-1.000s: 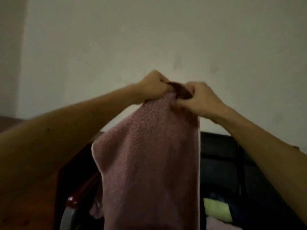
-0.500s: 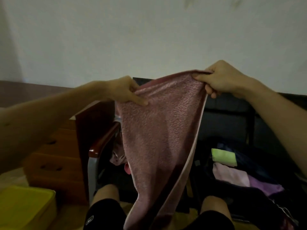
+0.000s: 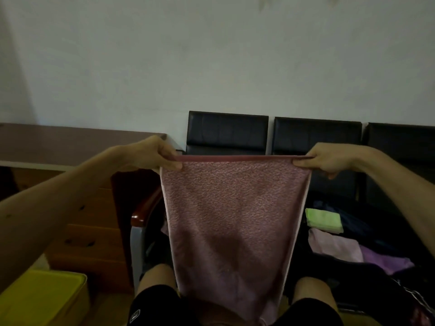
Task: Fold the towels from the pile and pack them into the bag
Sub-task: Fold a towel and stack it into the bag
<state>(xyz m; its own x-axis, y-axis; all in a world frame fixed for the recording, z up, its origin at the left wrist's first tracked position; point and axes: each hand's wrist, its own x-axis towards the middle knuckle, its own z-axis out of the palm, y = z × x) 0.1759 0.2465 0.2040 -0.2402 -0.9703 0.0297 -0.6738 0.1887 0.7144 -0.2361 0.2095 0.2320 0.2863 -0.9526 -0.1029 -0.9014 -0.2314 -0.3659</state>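
Pale wall, black chairs (image 3: 227, 132) behind; pink towel (image 3: 231, 220) hangs long way down in front, top edge pulled straight; left hand (image 3: 158, 153) and right hand (image 3: 330, 161) each pinch one top corner; bag (image 3: 386, 231) lies nearer right hand

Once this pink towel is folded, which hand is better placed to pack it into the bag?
Probably the right. The right hand pinches a corner of the pink towel on the side where the bag lies open; the left hand is farther off.
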